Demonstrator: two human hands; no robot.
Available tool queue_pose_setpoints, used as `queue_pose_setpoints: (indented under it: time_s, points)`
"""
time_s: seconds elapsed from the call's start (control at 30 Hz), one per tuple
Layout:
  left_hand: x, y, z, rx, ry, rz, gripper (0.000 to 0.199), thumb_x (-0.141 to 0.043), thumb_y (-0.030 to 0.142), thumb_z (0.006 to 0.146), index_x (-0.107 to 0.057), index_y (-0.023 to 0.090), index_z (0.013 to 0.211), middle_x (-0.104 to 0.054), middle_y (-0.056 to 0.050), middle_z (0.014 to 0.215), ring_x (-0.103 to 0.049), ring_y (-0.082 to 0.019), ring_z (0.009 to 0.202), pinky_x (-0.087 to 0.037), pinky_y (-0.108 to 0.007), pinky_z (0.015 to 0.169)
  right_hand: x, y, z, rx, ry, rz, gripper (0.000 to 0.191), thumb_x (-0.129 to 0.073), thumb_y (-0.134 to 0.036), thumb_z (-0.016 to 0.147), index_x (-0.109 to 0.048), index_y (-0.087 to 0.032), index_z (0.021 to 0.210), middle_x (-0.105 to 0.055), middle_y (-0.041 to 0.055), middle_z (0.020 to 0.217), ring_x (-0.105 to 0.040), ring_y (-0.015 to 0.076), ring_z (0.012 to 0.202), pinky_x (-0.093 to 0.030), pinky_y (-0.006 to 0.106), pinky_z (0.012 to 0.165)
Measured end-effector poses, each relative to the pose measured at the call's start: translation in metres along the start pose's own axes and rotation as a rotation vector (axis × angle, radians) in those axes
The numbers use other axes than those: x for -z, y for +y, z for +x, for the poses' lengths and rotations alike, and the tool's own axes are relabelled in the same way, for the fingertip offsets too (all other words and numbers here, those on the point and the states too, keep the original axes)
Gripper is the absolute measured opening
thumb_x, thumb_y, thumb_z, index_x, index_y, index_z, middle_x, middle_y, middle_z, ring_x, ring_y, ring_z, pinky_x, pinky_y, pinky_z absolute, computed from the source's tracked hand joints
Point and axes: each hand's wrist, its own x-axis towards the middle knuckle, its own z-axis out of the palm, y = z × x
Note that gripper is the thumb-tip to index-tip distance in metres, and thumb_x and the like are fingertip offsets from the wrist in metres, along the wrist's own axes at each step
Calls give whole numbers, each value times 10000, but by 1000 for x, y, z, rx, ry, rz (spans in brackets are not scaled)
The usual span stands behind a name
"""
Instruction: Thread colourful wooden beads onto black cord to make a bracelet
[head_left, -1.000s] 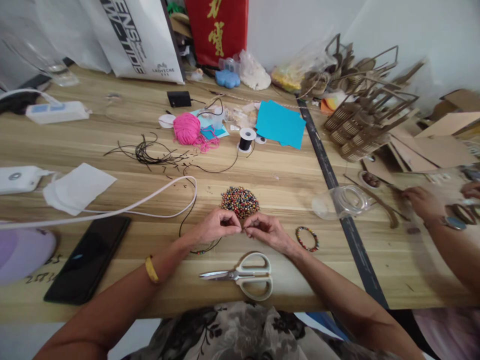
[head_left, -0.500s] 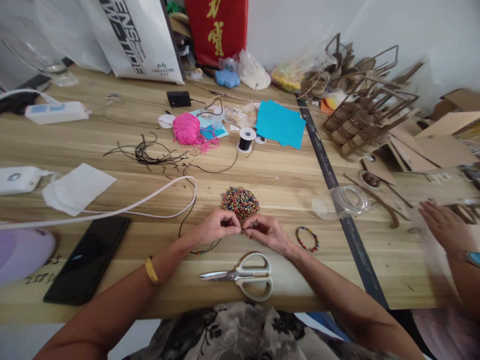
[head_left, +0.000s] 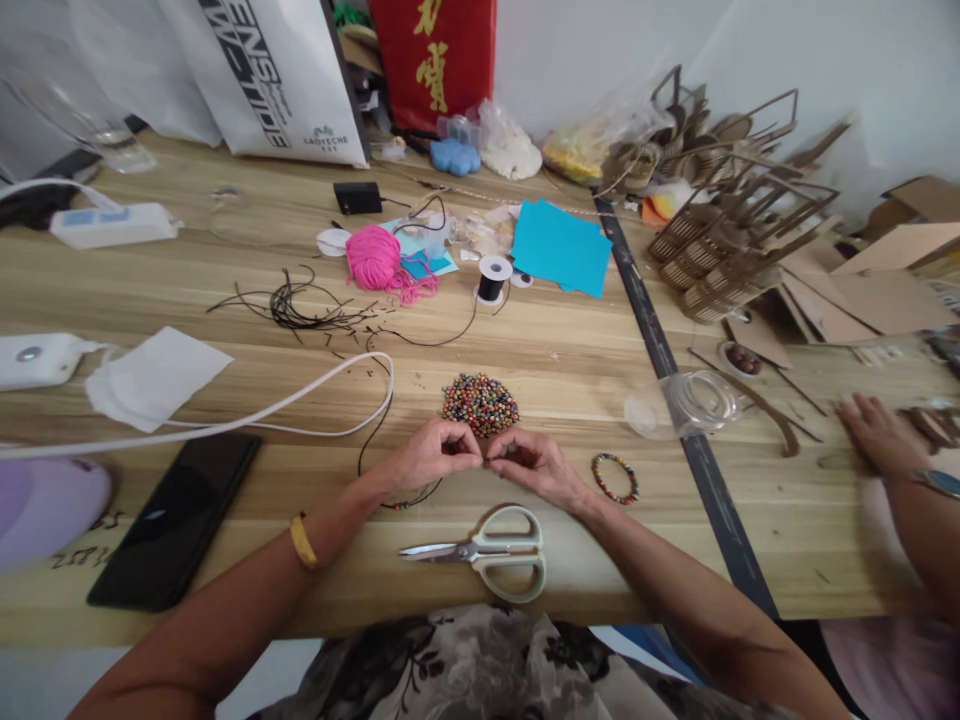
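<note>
My left hand (head_left: 433,455), a yellow band on its wrist, pinches the black cord (head_left: 373,432) at its fingertips. The cord loops out beside it and carries a few small beads (head_left: 401,505). Just to the right, my right hand (head_left: 536,465) is closed in a pinch, its fingertips nearly touching the left ones; what it grips is too small to make out. A heap of multicoloured beads (head_left: 480,402) lies right beyond both hands. Scissors (head_left: 480,551) rest below them, and a finished-looking bead ring (head_left: 615,478) lies beside my right wrist.
A black spool (head_left: 491,282), pink yarn (head_left: 373,257) and blue sheets (head_left: 561,247) lie farther back. At left are a phone (head_left: 176,520) and a white cable (head_left: 300,398). Another person's hand (head_left: 881,435) rests at right, past a clear plastic cup (head_left: 682,405).
The other person's hand at right has shifted slightly and lies flatter on the table. My own hands have hardly moved.
</note>
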Motion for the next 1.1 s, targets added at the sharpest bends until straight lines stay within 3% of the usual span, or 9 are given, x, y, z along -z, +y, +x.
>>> queue_pose_setpoints:
  time_s: [1.1]
  points:
    - [2,4,-1,14,-36,-9,168,-631,266,762,-665,103,741,-581,6,624,-457,-89,584,-353,-193,546,0,-2,-1,-8,11,-28,252,-646,-397,820,-587,-153,832,-556,10,727,-490,104,630,-394,218,563]
